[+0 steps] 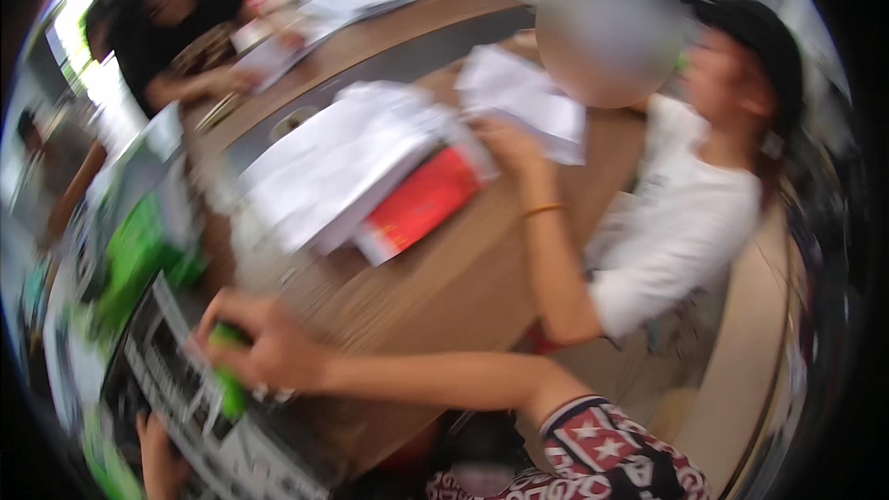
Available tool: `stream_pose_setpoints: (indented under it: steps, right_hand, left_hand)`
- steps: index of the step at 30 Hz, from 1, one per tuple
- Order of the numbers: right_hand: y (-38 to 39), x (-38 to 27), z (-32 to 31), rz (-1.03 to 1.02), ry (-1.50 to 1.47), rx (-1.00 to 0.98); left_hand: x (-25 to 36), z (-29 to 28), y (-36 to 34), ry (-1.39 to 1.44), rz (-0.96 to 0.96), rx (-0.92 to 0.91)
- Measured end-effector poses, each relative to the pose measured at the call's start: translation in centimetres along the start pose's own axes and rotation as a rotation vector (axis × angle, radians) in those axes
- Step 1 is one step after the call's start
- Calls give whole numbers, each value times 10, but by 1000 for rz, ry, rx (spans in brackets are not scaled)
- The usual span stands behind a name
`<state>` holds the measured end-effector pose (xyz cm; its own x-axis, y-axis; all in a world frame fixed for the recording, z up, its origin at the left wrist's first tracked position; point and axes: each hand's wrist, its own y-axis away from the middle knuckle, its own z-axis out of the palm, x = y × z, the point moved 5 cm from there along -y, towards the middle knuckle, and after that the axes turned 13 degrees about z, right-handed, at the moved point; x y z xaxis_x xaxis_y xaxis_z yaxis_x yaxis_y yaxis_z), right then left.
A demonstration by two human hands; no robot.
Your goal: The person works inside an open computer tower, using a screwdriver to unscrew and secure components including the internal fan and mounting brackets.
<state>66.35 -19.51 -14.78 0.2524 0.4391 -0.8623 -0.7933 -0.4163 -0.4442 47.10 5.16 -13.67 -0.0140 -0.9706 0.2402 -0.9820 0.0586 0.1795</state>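
My right hand is closed round a bright green, narrow tool with a dark part by the fingers; blur hides its exact kind. It is over a dark package with pale printing and white strips at the table's near left. Low at the left edge of that package is my left hand, seen only in part. Its fingers are blurred, and what they touch cannot be made out.
A stack of white papers lies on the wooden table with a red booklet beneath. At the right, a person in white handles sheets. Across sits a person in black. Green-and-white bags crowd the left.
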Motion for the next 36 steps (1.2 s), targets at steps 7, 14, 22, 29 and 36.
stream_pose_setpoints:
  steps: [7, 14, 22, 29, 36]
  right_hand:
    - [7, -9, -26, 187, 192, 32]
    - [15, -2, -25, 283, 107, 12]
    - [11, 6, -38, 294, 1, 34]
    - [9, 5, -34, 281, 35, 22]
    - [9, 5, -36, 305, 31, 15]
  left_hand:
    - [12, -12, -37, -150, 241, 30]
    - [4, 0, -16, -143, 200, 68]
    - [3, 6, -27, -166, 220, 53]
    - [0, 6, -28, -209, 210, -23]
    - [6, 3, -27, -169, 227, 71]
